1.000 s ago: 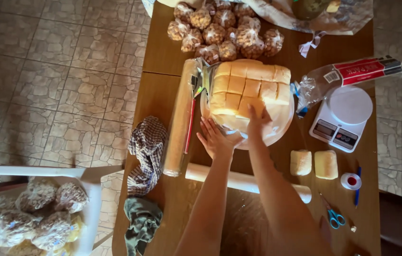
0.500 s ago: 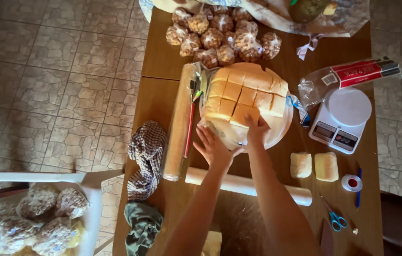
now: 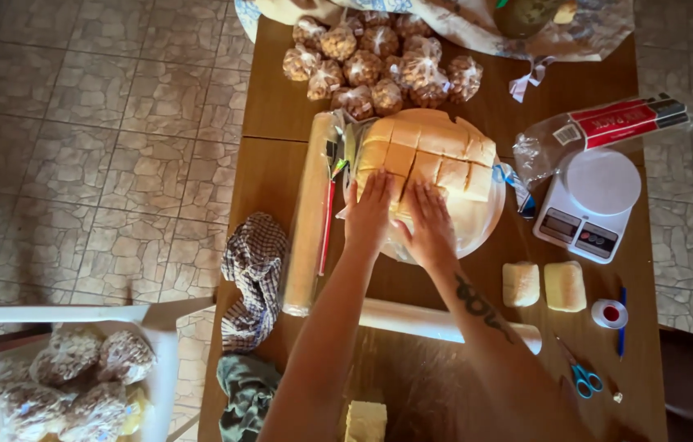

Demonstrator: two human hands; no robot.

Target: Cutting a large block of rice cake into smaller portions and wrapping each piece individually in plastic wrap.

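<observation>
Tiled floor all around, and a wooden table point(image 3: 281, 176) runs up the middle of the shot with everything on it. Dead center there's a round white plate point(image 3: 477, 225) carrying a pale yellow block of dough point(image 3: 428, 155) scored into squares. Both hands are flat on its near edge: left hand point(image 3: 369, 214) has fingers spread and laid on the squares at the block's 7 o'clock corner, right hand point(image 3: 427, 225) just beside it, also open and pressing down, not gripping anything. At 9 o'clock from the plate lies a long roll of brown paper point(image 3: 310, 221) with a red-handled knife point(image 3: 328, 214) on it. At 12 o'clock sits a heap of small clear bags of round snacks point(image 3: 379, 65). At 3 o'clock there's a white kitchen scale point(image 3: 592, 205), with a red-labelled plastic bag point(image 3: 608, 131) above it. Two cut pieces of dough point(image 3: 543, 285) sit at 4 o'clock, near a roll of tape point(image 3: 610, 313) and blue scissors point(image 3: 582, 378). A white rolling pin point(image 3: 428, 321) lies under the forearms, and a checked cloth point(image 3: 255, 270) hangs off the table's 8 o'clock edge.
</observation>
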